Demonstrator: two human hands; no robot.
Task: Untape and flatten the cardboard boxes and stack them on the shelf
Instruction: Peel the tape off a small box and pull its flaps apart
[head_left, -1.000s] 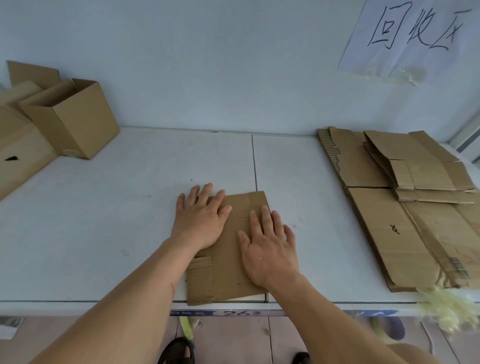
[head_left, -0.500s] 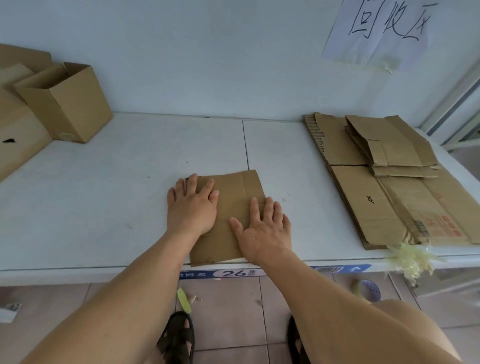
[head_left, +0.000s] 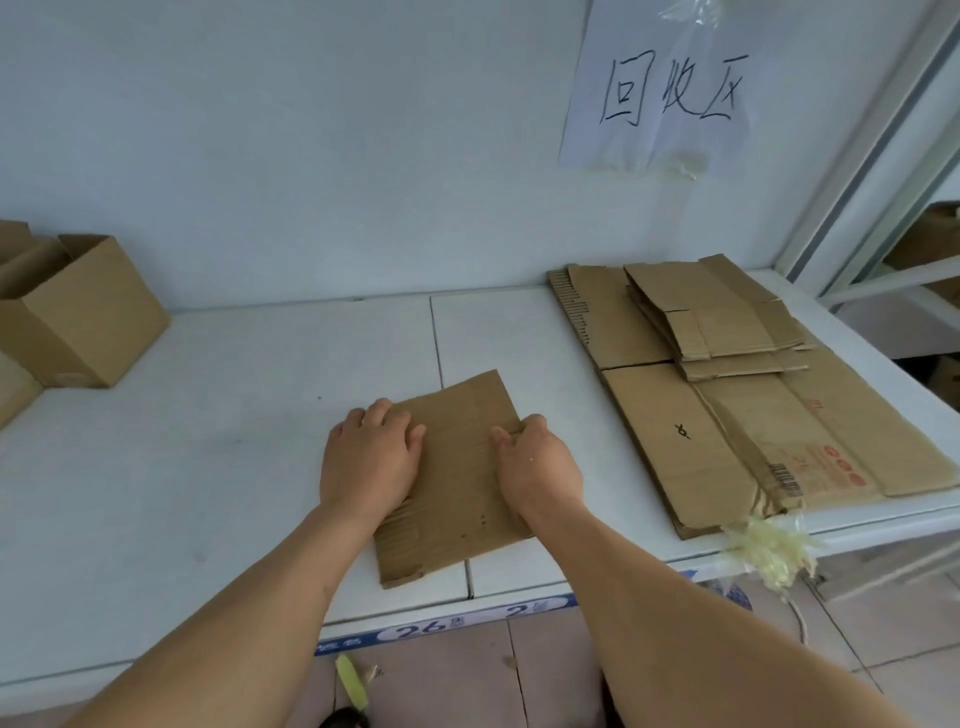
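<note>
Both hands, left (head_left: 368, 457) and right (head_left: 537, 462), grip the flattened box (head_left: 457, 483) on the shelf (head_left: 208, 467).

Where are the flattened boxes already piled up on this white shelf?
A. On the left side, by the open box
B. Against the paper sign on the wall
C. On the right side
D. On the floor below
C: the stack of flattened boxes lies at the right of the shelf, right of the flattened box under both hands.

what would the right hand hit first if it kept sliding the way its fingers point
The right hand points away from the person, slightly left, along the flattened box it grips. Past that box's far edge the shelf looks bare, so it would probably meet the back wall first; depth is hard to judge.
</note>
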